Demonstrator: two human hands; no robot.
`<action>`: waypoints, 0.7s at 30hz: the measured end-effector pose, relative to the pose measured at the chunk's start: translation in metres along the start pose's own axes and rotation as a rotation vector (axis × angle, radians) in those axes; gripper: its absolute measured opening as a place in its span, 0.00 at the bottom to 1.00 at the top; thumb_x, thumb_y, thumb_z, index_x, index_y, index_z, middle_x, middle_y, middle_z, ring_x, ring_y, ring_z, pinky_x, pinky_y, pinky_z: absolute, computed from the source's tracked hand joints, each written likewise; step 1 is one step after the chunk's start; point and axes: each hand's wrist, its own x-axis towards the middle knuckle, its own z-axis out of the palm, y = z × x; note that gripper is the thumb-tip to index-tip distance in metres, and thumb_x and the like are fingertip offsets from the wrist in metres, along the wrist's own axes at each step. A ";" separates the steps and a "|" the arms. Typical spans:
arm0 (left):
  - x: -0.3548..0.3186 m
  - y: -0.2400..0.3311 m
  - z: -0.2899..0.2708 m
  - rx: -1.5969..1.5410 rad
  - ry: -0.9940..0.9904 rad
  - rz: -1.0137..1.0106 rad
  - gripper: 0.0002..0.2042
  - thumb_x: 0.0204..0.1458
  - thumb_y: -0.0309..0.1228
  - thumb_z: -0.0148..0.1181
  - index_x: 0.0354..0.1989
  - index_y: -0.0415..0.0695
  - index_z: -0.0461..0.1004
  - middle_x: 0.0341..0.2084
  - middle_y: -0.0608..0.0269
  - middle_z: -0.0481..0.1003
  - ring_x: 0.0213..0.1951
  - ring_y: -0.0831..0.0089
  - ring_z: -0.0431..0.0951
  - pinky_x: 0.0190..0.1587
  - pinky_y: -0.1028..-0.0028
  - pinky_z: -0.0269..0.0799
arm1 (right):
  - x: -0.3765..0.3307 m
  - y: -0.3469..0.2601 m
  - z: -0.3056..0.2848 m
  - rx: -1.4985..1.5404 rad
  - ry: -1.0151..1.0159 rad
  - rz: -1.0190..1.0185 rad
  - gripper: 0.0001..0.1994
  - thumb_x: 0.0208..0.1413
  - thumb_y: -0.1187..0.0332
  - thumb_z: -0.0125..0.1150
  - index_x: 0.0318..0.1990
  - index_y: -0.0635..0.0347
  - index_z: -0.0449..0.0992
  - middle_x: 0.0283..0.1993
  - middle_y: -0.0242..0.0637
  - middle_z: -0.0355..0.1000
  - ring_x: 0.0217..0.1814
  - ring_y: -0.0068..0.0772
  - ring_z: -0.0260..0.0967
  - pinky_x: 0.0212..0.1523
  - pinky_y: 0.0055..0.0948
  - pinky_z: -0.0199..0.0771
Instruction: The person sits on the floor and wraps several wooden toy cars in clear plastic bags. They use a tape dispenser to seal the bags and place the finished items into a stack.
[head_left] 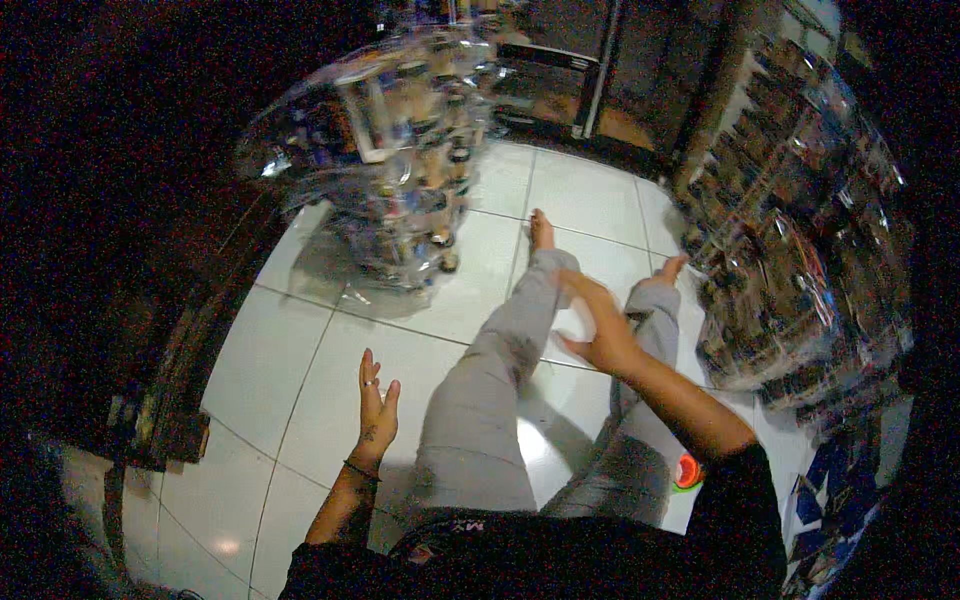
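My left hand [374, 408], with a ring on a finger and a dark band at the wrist, is raised to the left of my grey-trousered legs [475, 430]. Its fingers and thumb stretch apart, with nothing between them. In front of my knees hovers my right hand [603, 325], slightly smeared by motion. The thumb stands away from the curved fingers, and pale floor shows through the gap. Neither hand visibly holds anything. Nearest ahead is a tall bundle of small items wrapped in clear plastic [405, 170]; its contents are too blurred to name.
Glossy white tiles [300, 400] make up the floor. More plastic-wrapped packages [790, 250] are stacked along the right. A round orange object with a green edge [688, 472] lies beside my right thigh. Dark furniture [165, 390] lines the left, and a dark-framed glass front [550, 85] stands behind.
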 end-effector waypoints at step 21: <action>0.185 0.142 0.145 -0.222 0.390 0.672 0.35 0.53 0.35 0.56 0.64 0.34 0.43 0.61 0.43 0.51 0.62 0.53 0.52 0.64 0.63 0.45 | 0.297 -0.145 -0.163 -0.565 -0.240 -0.259 0.23 0.54 0.56 0.56 0.53 0.59 0.68 0.35 0.43 0.74 0.31 0.38 0.73 0.34 0.34 0.73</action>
